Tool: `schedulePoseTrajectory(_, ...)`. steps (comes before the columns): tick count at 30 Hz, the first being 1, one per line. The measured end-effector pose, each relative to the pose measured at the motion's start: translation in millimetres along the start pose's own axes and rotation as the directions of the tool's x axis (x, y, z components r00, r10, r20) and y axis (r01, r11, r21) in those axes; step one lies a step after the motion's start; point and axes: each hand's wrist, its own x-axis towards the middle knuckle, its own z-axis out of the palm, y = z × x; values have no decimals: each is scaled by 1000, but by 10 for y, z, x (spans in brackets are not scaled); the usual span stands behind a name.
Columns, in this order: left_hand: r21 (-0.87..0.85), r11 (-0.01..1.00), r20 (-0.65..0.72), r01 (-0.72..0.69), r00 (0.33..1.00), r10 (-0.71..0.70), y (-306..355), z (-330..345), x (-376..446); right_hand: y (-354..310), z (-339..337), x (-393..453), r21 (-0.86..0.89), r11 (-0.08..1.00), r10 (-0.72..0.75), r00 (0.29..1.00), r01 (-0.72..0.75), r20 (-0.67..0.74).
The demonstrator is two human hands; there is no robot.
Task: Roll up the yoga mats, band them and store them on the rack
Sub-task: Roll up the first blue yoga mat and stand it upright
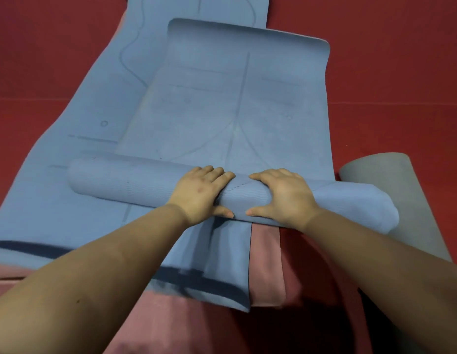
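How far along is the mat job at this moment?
Done: nothing looks finished; no band or rack is in view. In hand: the left hand and right hand press on a partly rolled blue mat, its flat part still unrolled. Left: the blue mat underneath and a grey mat.

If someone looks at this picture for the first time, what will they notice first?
Both hands, the left hand and the right hand, press side by side on a half-rolled blue yoga mat in the centre. Its unrolled part stretches away over another flat blue mat on the red floor.
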Motion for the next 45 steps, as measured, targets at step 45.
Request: schedulePoseTrajectory(45, -233, 933, 207, 273, 952, -227, 488, 105, -743, -247, 655, -743, 83, 994, -45, 957, 72, -286)
